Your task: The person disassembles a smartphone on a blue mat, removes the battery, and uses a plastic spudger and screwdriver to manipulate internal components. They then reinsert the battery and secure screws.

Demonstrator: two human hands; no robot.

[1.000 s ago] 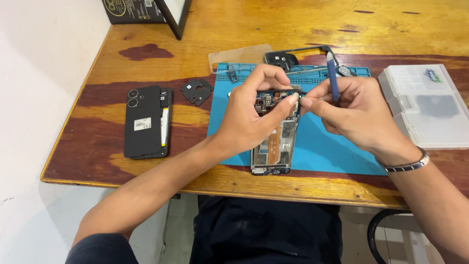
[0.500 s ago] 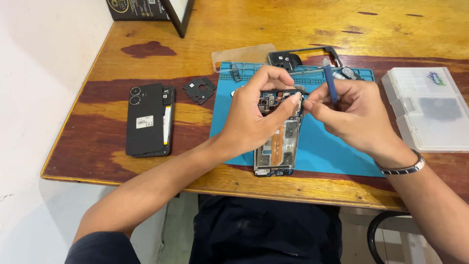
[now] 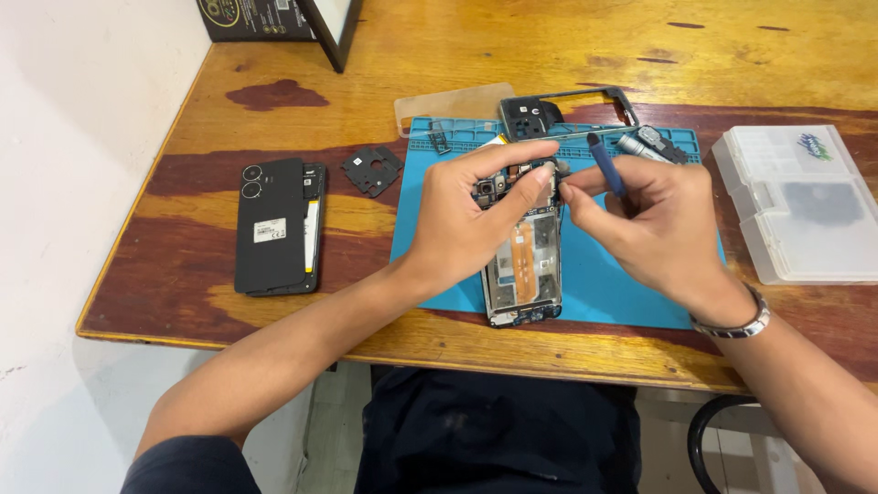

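Observation:
An opened phone (image 3: pixel 523 265), its back removed and its inner boards bare, lies on a blue work mat (image 3: pixel 622 279). My left hand (image 3: pixel 471 215) grips the phone's upper end, thumb and forefinger pinching near the camera area. My right hand (image 3: pixel 654 220) holds a blue pry tool (image 3: pixel 605 165) upright between its fingers, while its thumb and forefinger pinch a small part at the phone's top right corner. A metal bracelet (image 3: pixel 732 322) sits on my right wrist.
A black phone back cover with battery (image 3: pixel 274 227) lies at the left on the wooden table (image 3: pixel 457 46). A small black plate (image 3: pixel 372 170), a black frame (image 3: pixel 567 112), a clear cover (image 3: pixel 453 105), and a clear plastic box (image 3: pixel 796 201) surround the mat.
The view has shifted slightly. My right hand has drawn closer to the phone's top corner, fingertips meeting my left hand's; the blue tool stays upright.

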